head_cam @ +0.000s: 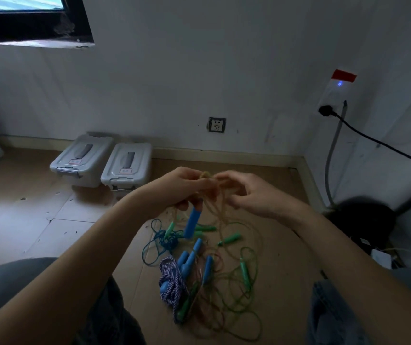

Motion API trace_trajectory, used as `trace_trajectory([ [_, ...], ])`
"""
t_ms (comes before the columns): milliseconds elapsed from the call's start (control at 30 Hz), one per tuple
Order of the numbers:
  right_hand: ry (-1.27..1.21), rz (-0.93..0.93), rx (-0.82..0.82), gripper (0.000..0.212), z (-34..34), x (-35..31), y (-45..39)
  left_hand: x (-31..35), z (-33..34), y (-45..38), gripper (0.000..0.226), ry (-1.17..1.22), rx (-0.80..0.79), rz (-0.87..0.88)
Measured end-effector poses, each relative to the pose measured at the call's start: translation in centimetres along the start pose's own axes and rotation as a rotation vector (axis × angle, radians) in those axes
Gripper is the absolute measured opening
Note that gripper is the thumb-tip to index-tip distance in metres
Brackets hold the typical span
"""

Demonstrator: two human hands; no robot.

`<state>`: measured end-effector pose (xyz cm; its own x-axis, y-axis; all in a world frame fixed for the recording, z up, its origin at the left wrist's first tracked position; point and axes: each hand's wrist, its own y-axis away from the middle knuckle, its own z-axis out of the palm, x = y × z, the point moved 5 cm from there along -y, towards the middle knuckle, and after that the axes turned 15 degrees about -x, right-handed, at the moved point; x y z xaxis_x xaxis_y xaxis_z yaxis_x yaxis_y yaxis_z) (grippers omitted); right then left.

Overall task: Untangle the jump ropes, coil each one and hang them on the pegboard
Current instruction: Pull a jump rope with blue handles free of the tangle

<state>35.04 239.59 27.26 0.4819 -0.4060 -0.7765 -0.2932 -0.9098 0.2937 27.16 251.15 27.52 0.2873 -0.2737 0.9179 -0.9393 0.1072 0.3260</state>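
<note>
A heap of jump ropes point(207, 277) lies on the floor point(37, 220) between the knees. Above it, left hand point(182, 185) and right hand point(246, 192) pinch a yellow rope point(205, 176) knot with closed fingers; a blue handle point(192, 222) dangles. Two grey boxes point(105, 161) stand by the wall.

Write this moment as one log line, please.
step: untangling | left hand: holds yellowish rope, blue handle dangling | right hand: picks at knot | pile: tangled on floor | hung: none visible
</note>
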Motion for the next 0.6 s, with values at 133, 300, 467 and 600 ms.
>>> trace_trajectory([
  [133, -0.09, 0.035, 0.094, 0.009, -0.5, 0.7, 0.1, -1.0, -1.2, -0.1, 0.012, -0.116, 0.174, -0.075],
  [300, 0.097, 0.023, 0.394, 0.007, -2.6, 0.3, 1.0, -2.3, -2.5, -0.4, 0.012, -0.382, 0.329, -0.213],
  [467, 0.15, -0.078, 0.658, 0.007, -3.7, -0.3, 2.2, -1.9, -2.3, -0.6, 0.034, -0.226, 0.311, -0.178],
  [600, -0.147, -0.017, 0.445, 0.027, -2.8, 1.0, 1.0, -0.3, -1.4, 0.1, 0.03, 0.184, 0.084, 0.015],
])
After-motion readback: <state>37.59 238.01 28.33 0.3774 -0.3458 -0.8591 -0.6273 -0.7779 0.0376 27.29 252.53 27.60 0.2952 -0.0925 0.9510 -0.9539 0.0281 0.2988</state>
